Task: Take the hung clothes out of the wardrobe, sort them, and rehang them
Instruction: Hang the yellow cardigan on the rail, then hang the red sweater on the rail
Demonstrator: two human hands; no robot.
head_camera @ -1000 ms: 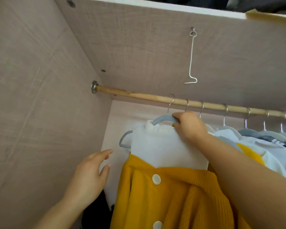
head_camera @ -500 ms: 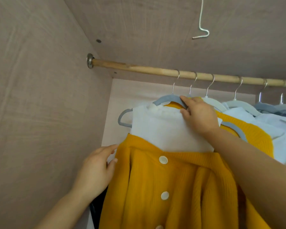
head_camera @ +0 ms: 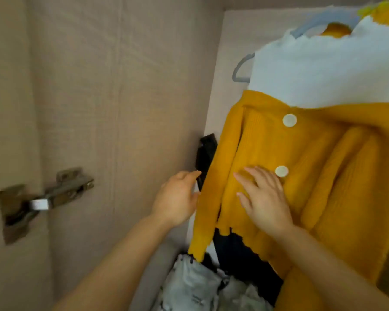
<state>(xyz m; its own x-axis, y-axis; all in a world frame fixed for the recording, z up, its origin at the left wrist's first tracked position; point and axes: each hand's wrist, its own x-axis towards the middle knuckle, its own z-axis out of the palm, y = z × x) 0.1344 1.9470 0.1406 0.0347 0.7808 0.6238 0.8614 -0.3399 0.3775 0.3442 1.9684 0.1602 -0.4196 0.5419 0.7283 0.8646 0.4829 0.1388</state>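
View from the head looking down into a wardrobe. A mustard yellow cardigan point(head_camera: 301, 164) with round white buttons point(head_camera: 289, 120) hangs over a white top point(head_camera: 323, 75) on a grey hanger point(head_camera: 240, 70), close to the wardrobe's side wall point(head_camera: 121, 86); the rail itself is out of view. The right hand point(head_camera: 265, 198) lies flat on the cardigan's front, just beside the lower button, with its fingers point(head_camera: 245, 182) straight, spread and grasping nothing. The left hand point(head_camera: 177, 198) is at the outer edge of the cardigan's sleeve, fingers relaxed and released, holding nothing; whether they touch the knit is unclear. Behind the sleeve a dark garment point(head_camera: 207, 153) shows, and pale patterned cloth point(head_camera: 200, 286) lies bunched at the bottom of the wardrobe. A metal door hinge point(head_camera: 43, 196) sits on the wall to the left. As a judgement, the task looks early or mid-way: this garment is on its hanger inside the wardrobe, no sorted pile is visible, and the hands seem to be smoothing or steadying it. No brand, label or readable writing appears anywhere.
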